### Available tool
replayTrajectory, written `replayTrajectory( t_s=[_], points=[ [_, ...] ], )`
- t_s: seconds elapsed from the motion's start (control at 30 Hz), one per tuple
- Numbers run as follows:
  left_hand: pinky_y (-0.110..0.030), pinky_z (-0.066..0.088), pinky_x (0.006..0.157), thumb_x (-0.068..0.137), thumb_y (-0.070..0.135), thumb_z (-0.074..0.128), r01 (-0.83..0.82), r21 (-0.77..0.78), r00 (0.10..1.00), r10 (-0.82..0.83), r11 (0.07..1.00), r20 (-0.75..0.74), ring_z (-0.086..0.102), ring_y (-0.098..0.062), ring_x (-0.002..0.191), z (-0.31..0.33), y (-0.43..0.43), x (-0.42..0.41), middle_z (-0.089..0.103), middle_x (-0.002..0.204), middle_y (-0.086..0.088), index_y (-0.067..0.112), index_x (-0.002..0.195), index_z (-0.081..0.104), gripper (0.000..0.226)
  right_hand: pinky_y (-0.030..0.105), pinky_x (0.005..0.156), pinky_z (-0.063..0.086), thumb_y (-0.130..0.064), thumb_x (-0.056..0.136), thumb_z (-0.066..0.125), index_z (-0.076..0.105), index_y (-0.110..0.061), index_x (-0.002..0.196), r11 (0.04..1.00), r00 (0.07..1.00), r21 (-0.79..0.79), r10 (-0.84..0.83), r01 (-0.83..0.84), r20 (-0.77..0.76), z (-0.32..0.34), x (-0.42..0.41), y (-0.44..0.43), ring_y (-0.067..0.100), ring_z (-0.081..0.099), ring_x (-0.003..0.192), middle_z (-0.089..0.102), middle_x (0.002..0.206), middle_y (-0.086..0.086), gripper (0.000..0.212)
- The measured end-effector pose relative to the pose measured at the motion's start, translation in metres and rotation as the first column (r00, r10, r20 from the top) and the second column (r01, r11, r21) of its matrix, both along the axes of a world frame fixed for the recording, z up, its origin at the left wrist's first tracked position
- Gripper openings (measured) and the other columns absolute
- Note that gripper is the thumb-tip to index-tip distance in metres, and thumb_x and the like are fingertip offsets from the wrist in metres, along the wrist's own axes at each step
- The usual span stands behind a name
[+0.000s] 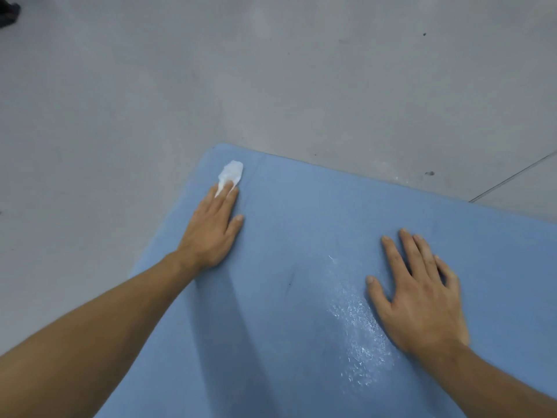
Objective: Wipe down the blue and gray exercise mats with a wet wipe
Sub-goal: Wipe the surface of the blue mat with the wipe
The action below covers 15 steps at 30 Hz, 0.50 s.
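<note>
While I leaned over the pale blue foam exercise mat [301, 221], my left hand [211, 233] lay flat on it with the fingers stretched out straight. Their tips pressed down on the small crumpled white wet wipe [231, 173]. The wipe stuck out just past those fingertips, close to the mat's rounded corner, and a thin strip of it showed between two of the fingers. No finger was curled round it; the hand was flat and only pushing. My thumb lay spread to the right, touching the mat.

My right hand [419, 297] rested palm down on the same mat, well apart from the left and nearer to me, its fingers spread and straight, holding nothing. Just to the left of that hand, from beside its thumb down toward my wrist, ran a shiny wet streak [358, 327] on the blue surface.

Beyond my left fingertips, and to the left of that arm, spread the smooth gray floor [180, 86]. Past my right hand a thin dark seam [512, 179] crossed the floor. Far beyond my left hand sat a dark object [7, 12], too cut off for me to tell what it was.
</note>
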<state>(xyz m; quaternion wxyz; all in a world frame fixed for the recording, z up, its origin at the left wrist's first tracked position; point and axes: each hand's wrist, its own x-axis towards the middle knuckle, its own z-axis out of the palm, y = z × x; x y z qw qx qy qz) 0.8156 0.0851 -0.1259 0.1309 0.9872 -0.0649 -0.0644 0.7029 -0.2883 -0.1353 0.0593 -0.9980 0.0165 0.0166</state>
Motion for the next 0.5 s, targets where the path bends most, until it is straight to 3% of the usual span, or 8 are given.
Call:
replayTrajectory(
  t_s=[0.1,0.23,0.33,0.5],
  points=[
    [-0.029,-0.006,0.128,0.103,0.058,0.014,0.218,0.05,0.976,-0.217,0.975,-0.013,-0.01,-0.015,0.16,0.006,-0.009,-0.02,-0.004,0.169,0.01,0.02,0.165,0.012,0.074,0.042,0.123,0.016,-0.061,0.097,0.029,0.029,-0.028,0.162,1.0,1.0,-0.005,0.006,-0.006,0.006,0.001,-0.001,0.0,0.016,0.011,0.159,0.019,0.172,-0.001,0.073],
    [-0.027,-0.007,0.127,0.107,0.053,0.017,0.457,0.071,0.889,-0.454,0.887,-0.05,-0.015,-0.004,0.156,0.011,-0.008,-0.034,-0.003,0.17,0.01,0.022,0.165,0.012,0.067,0.042,0.123,0.015,-0.062,0.097,0.027,0.027,-0.029,0.162,1.0,1.0,-0.01,0.009,-0.009,0.01,-0.002,-0.001,0.0,0.017,0.012,0.159,0.02,0.171,0.0,0.072],
    [-0.033,0.0,0.129,0.106,0.05,0.016,0.325,0.104,0.945,-0.318,0.94,-0.078,-0.003,-0.013,0.16,0.015,0.009,-0.026,-0.001,0.171,0.009,0.023,0.165,0.012,0.065,0.042,0.123,0.015,-0.063,0.101,0.02,0.024,-0.03,0.163,1.0,1.0,-0.012,0.012,-0.012,0.012,-0.004,-0.002,-0.001,0.017,0.01,0.159,0.018,0.172,-0.001,0.07],
    [-0.041,0.013,0.128,0.111,0.026,0.034,-0.023,0.104,0.999,0.027,0.994,-0.037,0.018,-0.031,0.158,0.02,0.053,-0.014,0.017,0.172,-0.011,0.007,0.164,0.02,0.057,0.042,0.124,0.013,-0.066,0.102,0.009,0.018,-0.03,0.164,0.999,0.999,-0.03,0.014,-0.015,-0.033,-0.003,0.001,-0.001,0.017,0.007,0.159,0.013,0.173,-0.002,0.072]
  ],
)
